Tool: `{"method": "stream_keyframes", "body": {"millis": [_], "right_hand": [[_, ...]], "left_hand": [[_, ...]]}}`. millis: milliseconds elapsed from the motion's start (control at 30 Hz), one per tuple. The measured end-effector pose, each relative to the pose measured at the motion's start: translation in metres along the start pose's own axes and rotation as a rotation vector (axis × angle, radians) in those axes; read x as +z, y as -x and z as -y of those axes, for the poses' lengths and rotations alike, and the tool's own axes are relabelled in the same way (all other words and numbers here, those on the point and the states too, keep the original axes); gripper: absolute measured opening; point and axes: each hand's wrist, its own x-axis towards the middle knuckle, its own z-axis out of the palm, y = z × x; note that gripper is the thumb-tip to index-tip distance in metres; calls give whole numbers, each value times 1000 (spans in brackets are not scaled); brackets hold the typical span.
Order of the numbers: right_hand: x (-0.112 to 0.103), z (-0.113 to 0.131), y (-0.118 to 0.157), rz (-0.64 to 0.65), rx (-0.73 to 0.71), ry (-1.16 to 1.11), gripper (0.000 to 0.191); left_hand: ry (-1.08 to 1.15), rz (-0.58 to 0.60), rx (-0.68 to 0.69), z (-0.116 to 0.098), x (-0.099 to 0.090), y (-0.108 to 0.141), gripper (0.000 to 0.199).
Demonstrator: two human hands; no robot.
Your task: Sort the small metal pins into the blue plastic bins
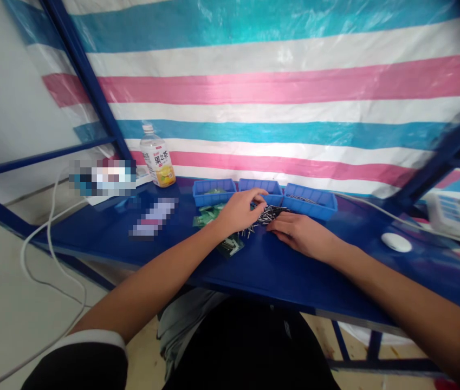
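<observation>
On the blue table (290, 276) lies a pile of dark and silvery screws (268, 215). My left hand (243, 210) is just left of the pile, its fingers curled over the pile's edge; what they hold, if anything, is too small to tell. At the pile's right edge, my right hand (295, 232) rests low with its fingers together, touching the screws. Green packets (205, 216) lie left of my left hand, and a clear bag of metal parts (230, 245) sits below it. Behind stand three blue bins: left (213, 188), middle (260, 187) and right (310, 200), the right one holding some parts.
A drink bottle (158, 157) stands at the back left, near a blurred flat item (154, 218). To the right are a white oval object (396, 242), a cable and a pale plastic box (459, 214). Blue frame posts rise at both sides.
</observation>
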Motion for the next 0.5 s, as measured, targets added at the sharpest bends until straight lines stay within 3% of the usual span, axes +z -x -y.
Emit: {"method": "stream_keyframes", "body": {"millis": [167,500], "right_hand": [[3,2,-3,-55,12,-19,29],[8,-6,-5,-407,340,-303,16]], "left_hand": [[1,3,13,3,1,0,30],[8,87,52,3,2,1,31]]}}
